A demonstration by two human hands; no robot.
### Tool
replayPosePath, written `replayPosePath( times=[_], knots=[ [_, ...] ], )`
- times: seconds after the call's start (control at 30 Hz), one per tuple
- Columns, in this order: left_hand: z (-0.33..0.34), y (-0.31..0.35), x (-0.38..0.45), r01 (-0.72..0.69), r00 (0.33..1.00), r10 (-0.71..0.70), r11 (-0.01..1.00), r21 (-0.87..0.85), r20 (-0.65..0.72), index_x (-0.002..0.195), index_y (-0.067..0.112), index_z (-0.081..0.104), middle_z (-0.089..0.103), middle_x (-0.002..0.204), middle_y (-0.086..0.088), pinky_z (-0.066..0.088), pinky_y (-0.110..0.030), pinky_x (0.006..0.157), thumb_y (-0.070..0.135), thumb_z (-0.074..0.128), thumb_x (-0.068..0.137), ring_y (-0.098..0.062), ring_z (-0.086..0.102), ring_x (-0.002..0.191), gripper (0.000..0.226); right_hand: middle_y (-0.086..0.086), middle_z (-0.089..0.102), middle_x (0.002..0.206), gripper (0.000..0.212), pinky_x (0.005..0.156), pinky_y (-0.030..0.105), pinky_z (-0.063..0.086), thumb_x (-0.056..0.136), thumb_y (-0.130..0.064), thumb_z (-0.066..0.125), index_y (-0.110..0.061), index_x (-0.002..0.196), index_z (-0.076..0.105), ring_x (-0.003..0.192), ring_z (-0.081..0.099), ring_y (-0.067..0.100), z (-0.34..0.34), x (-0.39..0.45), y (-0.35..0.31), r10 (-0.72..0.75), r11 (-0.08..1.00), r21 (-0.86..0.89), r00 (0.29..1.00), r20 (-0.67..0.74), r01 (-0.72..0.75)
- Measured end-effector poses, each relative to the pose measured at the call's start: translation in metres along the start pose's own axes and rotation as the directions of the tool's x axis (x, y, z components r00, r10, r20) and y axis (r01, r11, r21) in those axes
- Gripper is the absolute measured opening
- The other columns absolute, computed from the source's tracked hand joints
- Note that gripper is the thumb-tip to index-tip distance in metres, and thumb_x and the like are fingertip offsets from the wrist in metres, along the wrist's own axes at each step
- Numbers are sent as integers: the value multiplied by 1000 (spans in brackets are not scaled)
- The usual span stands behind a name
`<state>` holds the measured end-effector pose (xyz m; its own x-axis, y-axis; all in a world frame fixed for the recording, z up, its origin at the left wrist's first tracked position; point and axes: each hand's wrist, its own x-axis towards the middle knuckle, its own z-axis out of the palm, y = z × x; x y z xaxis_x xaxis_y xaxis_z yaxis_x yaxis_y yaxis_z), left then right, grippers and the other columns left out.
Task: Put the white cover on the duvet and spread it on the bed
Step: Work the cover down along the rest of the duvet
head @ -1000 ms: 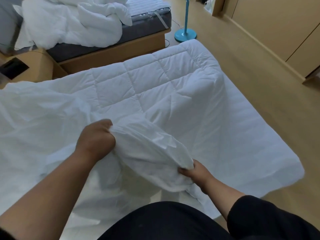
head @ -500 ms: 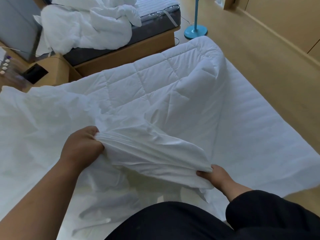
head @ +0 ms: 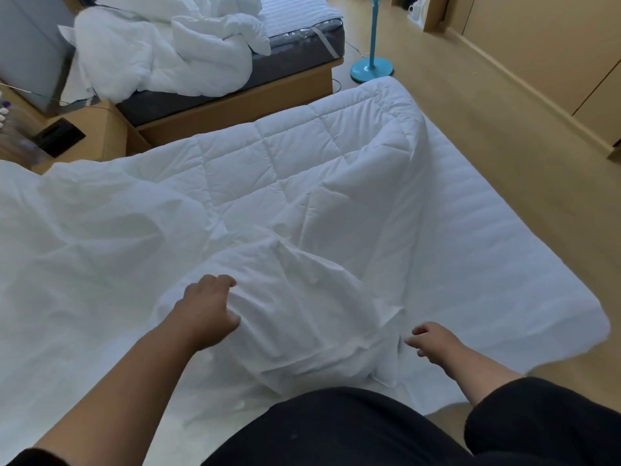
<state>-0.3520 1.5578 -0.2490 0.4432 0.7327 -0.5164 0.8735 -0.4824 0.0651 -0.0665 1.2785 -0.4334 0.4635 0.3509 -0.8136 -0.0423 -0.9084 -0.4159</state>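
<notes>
The quilted white duvet [head: 302, 169] lies spread out in front of me. The smooth white cover [head: 100, 247] is pulled over its left and near part, with a bunched fold in the middle. My left hand [head: 205, 314] grips that fold between fingers and thumb. My right hand [head: 433, 341] hovers just right of the fold's lower corner, fingers loosely curled and holding nothing. A flat, faintly striped white layer [head: 504, 264] extends under the duvet to the right.
Behind stands a bed [head: 235, 105] with a wooden frame, grey mattress and crumpled white bedding [head: 161, 58]. A blue fan stand [head: 371, 70] is on the wooden floor beside it. A bedside table [head: 90, 136] sits far left; wooden wall panels [head: 554, 55] run along the right.
My right hand has let go of the cover's fold, which has dropped flat onto the duvet. My left hand has lowered with the fold and moved right.
</notes>
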Motion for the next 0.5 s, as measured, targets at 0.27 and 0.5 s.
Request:
replayPosePath(
  times=[0.27, 0.5],
  knots=[
    [41, 39, -9, -357, 921, 357, 934, -28, 159, 135, 26, 50, 50, 134, 4, 46, -32, 100, 42, 59, 94, -15, 54, 116, 45, 4, 70, 101, 17, 76, 32, 51, 88, -33, 69, -23, 101, 64, 88, 68, 17, 25, -85, -8, -128, 979, 151, 990, -66, 136],
    [93, 117, -27, -581, 769, 563, 813, -35, 304, 131, 24, 55, 54, 133, 3, 45, -30, 99, 44, 57, 94, -17, 57, 115, 41, -2, 71, 100, 19, 78, 30, 57, 88, -38, 69, -25, 102, 68, 86, 69, 13, 32, -177, 67, -43, 988, 140, 989, -143, 63]
  ],
)
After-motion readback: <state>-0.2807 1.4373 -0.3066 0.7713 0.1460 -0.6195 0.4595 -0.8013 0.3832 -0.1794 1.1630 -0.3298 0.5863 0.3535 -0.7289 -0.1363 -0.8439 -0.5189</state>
